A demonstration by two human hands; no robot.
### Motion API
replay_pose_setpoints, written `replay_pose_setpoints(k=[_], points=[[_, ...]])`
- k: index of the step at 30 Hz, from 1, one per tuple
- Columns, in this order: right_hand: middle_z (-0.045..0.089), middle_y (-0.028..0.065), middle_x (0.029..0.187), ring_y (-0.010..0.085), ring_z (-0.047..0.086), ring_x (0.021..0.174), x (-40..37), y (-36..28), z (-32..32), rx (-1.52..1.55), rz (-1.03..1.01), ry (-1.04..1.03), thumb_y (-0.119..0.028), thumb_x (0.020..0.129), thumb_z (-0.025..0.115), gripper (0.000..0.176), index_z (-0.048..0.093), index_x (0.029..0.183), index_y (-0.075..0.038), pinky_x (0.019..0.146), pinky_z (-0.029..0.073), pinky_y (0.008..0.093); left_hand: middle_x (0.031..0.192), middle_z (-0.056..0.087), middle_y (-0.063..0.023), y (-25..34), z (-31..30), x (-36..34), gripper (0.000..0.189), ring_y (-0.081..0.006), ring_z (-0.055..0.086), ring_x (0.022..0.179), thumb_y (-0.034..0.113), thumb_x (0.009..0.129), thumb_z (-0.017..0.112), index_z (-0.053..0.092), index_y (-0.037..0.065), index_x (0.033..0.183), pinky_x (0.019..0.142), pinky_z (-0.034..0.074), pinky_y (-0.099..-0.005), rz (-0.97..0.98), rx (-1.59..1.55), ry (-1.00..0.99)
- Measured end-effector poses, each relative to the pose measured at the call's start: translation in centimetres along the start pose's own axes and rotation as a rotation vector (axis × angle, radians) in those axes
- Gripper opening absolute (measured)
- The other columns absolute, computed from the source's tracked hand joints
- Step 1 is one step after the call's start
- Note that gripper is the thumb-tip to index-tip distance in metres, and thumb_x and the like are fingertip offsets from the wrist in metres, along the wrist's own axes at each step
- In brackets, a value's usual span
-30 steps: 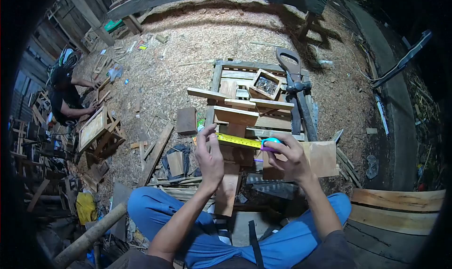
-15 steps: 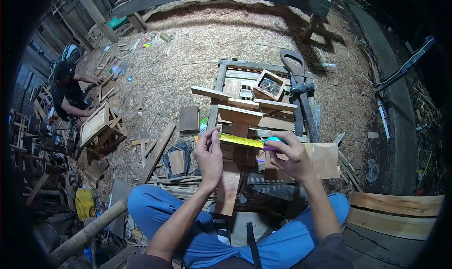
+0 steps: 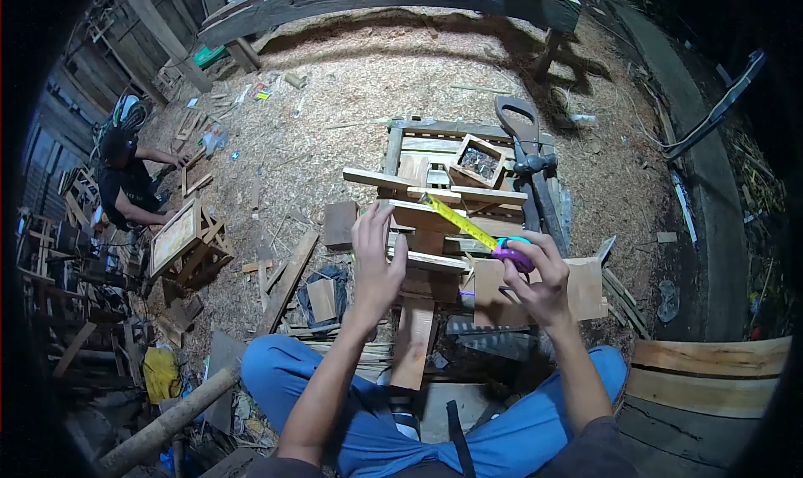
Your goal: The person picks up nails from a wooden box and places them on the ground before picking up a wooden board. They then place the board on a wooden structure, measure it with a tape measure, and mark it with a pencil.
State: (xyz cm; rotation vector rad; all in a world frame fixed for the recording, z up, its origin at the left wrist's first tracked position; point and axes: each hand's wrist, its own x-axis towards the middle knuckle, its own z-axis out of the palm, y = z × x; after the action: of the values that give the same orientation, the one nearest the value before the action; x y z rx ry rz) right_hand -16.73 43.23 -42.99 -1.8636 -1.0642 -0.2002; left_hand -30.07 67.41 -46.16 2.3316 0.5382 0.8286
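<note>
My right hand [image 3: 539,281] grips a purple and teal tape measure [image 3: 513,255]. Its yellow blade [image 3: 458,219] extends up and to the left over the wooden pieces, its end free. My left hand [image 3: 376,265] is raised with fingers apart and holds nothing, left of the blade and beside a short board edge [image 3: 431,260]. Beyond the hands, boards lie across a slatted wooden stand [image 3: 456,128], with a small square wooden box [image 3: 479,160] holding small metal-looking bits. A handsaw [image 3: 519,127] and a hammer [image 3: 535,163] rest at the stand's right side.
A person [image 3: 130,177] crouches at the left, hands near a wooden frame [image 3: 176,235]. A dark wooden block [image 3: 340,224] stands left of the stand. Planks [image 3: 711,373] lie at the lower right, a round pole [image 3: 167,419] at the lower left. A heavy beam [image 3: 385,14] crosses the back.
My left hand has let go of the blade's end and opened. The blade has swung from nearly level to slanting up and left. My right hand has moved slightly right and down.
</note>
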Motion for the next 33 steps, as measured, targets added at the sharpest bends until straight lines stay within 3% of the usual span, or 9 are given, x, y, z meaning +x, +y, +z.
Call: replay_pose_setpoints(k=[3, 4, 5, 7, 12, 17, 21, 24, 33], points=[[0.068, 0.0159, 0.110, 0.0327, 0.070, 0.096, -0.3, -0.3, 0.1, -0.045, 0.049, 0.046, -0.002, 0.082, 0.077, 0.031, 0.073, 0.112, -0.003, 0.081, 0.059, 0.0402, 0.145, 0.057, -0.0221, -1.5, 0.6, 2.3, 0.051, -0.0388, 0.052, 0.137, 0.010, 0.096, 0.066, 0.054, 0.002, 0.145, 0.121, 0.036, -0.0445, -0.002, -0.055, -0.096], [0.068, 0.0161, 0.111, 0.0333, 0.070, 0.097, -0.5, -0.3, 0.1, -0.064, 0.040, 0.045, -0.002, 0.082, 0.078, 0.031, 0.072, 0.112, -0.003, 0.082, 0.058, 0.0406, 0.136, 0.063, -0.0196, -1.5, 1.0, 3.1, 0.047, -0.0375, 0.058, 0.131, 0.006, 0.092, 0.070, 0.061, 0.003, 0.138, 0.116, 0.043, -0.0438, 0.041, -0.081, -0.086], [0.068, 0.0163, 0.111, 0.0339, 0.070, 0.097, -0.5, -0.3, 0.0, -0.079, 0.028, 0.048, -0.002, 0.081, 0.078, 0.031, 0.072, 0.112, -0.003, 0.083, 0.058, 0.0410, 0.136, 0.063, -0.0196, -1.3, 1.2, 3.3, 0.047, -0.0375, 0.058, 0.131, 0.006, 0.092, 0.070, 0.061, 0.003, 0.138, 0.116, 0.043, -0.0438, 0.042, -0.094, -0.071], [0.068, 0.0164, 0.111, 0.0340, 0.069, 0.098, -0.5, -0.5, -0.4, -0.086, 0.011, 0.052, -0.002, 0.081, 0.078, 0.031, 0.072, 0.111, -0.003, 0.084, 0.058, 0.0409, 0.125, 0.068, -0.0167, -0.7, 0.8, 4.2, 0.040, -0.0367, 0.063, 0.122, 0.000, 0.087, 0.071, 0.067, 0.003, 0.127, 0.108, 0.049, -0.0422, 0.048, -0.054, -0.223], [0.068, 0.0164, 0.111, 0.0344, 0.069, 0.099, -1.0, -0.5, -1.1, -0.073, 0.060, 0.062, -0.003, 0.081, 0.078, 0.031, 0.072, 0.112, -0.003, 0.085, 0.058, 0.0416, 0.109, 0.071, -0.0154, -1.5, 1.9, 4.7, 0.030, -0.0342, 0.070, 0.099, -0.009, 0.083, 0.068, 0.071, -0.001, 0.112, 0.088, 0.055, -0.0381, 0.052, -0.104, -0.124], [0.068, 0.0162, 0.111, 0.0338, 0.069, 0.099, -0.8, -1.6, -1.8, -0.077, 0.023, 0.097, -0.002, 0.080, 0.078, 0.032, 0.072, 0.111, -0.003, 0.084, 0.059, 0.0414, 0.101, 0.071, -0.0150, 2.2, -1.8, 4.1, 0.030, -0.0316, 0.070, 0.095, -0.012, 0.080, 0.066, 0.072, -0.002, 0.108, 0.085, 0.055, -0.0376, 0.001, -0.223, -0.143], [0.068, 0.0156, 0.109, 0.0328, 0.069, 0.097, -0.8, -3.0, -2.6, -0.051, -0.007, 0.135, 0.001, 0.079, 0.079, 0.034, 0.072, 0.112, -0.003, 0.082, 0.059, 0.0407, 0.103, 0.069, -0.0140, 5.0, -5.2, 3.1, 0.034, -0.0326, 0.069, 0.100, -0.014, 0.075, 0.067, 0.071, 0.001, 0.106, 0.089, 0.054, -0.0415, 0.182, -0.063, -0.152], [0.068, 0.0158, 0.109, 0.0324, 0.069, 0.098, -1.0, -4.0, -3.3, -0.047, -0.044, 0.141, 0.001, 0.078, 0.079, 0.036, 0.072, 0.113, -0.003, 0.082, 0.059, 0.0406, 0.104, 0.069, -0.0082, 6.1, -6.5, 2.7, 0.033, -0.0320, 0.067, 0.100, -0.006, 0.075, 0.073, 0.071, 0.007, 0.106, 0.090, 0.053, -0.0433, 0.314, 0.008, -0.042], [0.068, 0.0167, 0.111, 0.0302, 0.071, 0.097, -0.5, -8.2, -6.7, -0.109, -0.036, 0.252, 0.000, 0.081, 0.079, 0.032, 0.071, 0.113, -0.002, 0.083, 0.060, 0.0386, 0.101, 0.068, -0.0106, 9.7, -7.0, 2.7, 0.020, -0.0305, 0.068, 0.100, -0.006, 0.086, 0.077, 0.072, 0.005, 0.102, 0.086, 0.057, -0.0427, 0.518, -0.010, 0.325]])
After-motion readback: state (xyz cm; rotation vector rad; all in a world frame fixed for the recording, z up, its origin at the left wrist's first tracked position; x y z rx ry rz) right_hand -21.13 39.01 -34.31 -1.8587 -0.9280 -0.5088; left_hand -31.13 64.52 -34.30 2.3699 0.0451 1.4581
